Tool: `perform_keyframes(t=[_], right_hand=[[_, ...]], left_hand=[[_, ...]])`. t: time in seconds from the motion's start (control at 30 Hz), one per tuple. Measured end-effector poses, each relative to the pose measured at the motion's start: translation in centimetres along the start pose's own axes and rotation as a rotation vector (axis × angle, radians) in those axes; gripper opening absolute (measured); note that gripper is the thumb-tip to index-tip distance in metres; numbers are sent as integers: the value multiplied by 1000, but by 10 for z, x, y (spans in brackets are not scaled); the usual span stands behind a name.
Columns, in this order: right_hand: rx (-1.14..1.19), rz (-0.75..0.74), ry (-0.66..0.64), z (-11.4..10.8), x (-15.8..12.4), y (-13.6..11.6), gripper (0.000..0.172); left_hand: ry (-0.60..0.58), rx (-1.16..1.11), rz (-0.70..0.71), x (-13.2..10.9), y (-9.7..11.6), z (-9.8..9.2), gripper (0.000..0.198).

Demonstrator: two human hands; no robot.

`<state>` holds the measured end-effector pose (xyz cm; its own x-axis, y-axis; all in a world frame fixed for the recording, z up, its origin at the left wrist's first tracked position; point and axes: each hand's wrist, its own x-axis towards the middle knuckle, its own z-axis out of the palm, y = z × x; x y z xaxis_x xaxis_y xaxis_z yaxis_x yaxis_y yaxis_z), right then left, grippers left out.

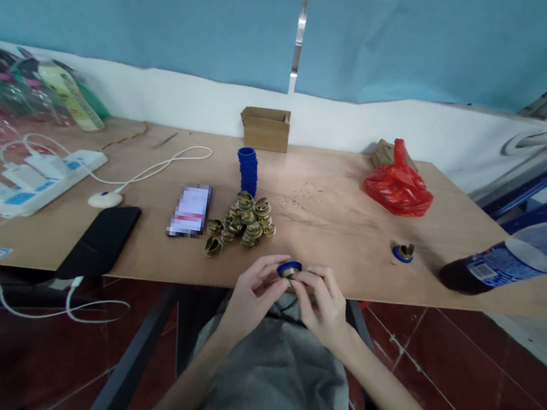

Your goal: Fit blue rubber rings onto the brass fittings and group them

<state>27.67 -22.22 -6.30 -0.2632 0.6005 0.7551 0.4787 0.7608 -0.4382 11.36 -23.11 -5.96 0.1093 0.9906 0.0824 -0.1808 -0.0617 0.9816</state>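
Pale brown wood makes up the tabletop [339,240], which spans the middle of the frame, its near edge running just above the person's lap. At the lower centre the left hand [255,291] and the right hand [325,304] meet over that edge around a blue-rimmed brass-coloured piece [289,269]. The left fingers and thumb are clamped on its left side; the right fingertips are drawn together, pinching its lower right side.

Left of the hands, at the centre, brass-coloured parts [246,218] lie heaped, with a leaning stack of blue rings [247,173] just behind. A similar blue-rimmed part [403,252] sits apart at centre right, near a bottle of dark drink [484,268]. A red plastic bag [399,189] slumps farther back. At centre left are a white power strip [85,162] and two phones [100,239].

Blue sheeting [138,6] covers the top of the frame above a white wall [191,100]. Dark red tiles [439,361] floor the lower right.
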Motion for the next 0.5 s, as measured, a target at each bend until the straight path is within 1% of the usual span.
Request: perform_keyframes(t=[0.1,0.2,0.37,0.5], right_hand=[[-41,33,45,0,-1,0,28],[-57,28,43,0,0,0,32],[-61,0,70,0,-1,0,38],[-38,-11,69,1,-2,0,41]], left_hand=[[49,20,33,-3,0,5,28],[87,36,109,-6,-2,7,22],[77,36,232,-8,-9,4,21],[64,103,297,-9,-11,1,24]])
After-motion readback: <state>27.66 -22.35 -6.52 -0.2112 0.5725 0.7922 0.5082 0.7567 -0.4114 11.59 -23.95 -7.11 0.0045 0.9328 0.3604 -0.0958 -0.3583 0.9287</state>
